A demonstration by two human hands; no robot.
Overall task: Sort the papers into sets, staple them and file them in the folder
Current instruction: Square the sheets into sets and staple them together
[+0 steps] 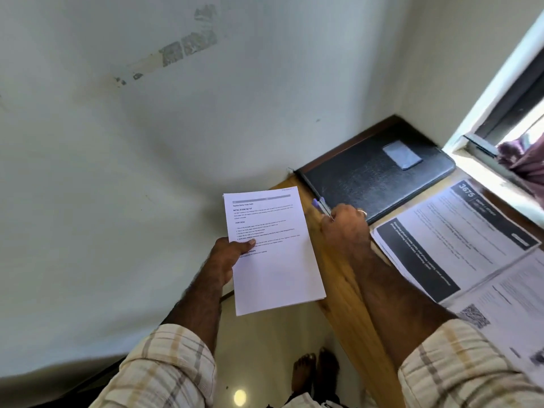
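Left hand [228, 257] grips one set [273, 248] off the bench [347, 287] edge; right hand [344, 228] holds stapler [321, 205]. Folder [368, 184] closed at far corner, loose papers [453, 240] unsorted; mostly undone.

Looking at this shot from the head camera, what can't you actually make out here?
- Right hand: its fingers curl around a blue thing, stapler or pen unclear, mostly hidden.
- Papers in the left hand: small print blurred; sheet count hidden.
- Papers on the table: cut off by the right edge.
- Black folder: closed, contents hidden.
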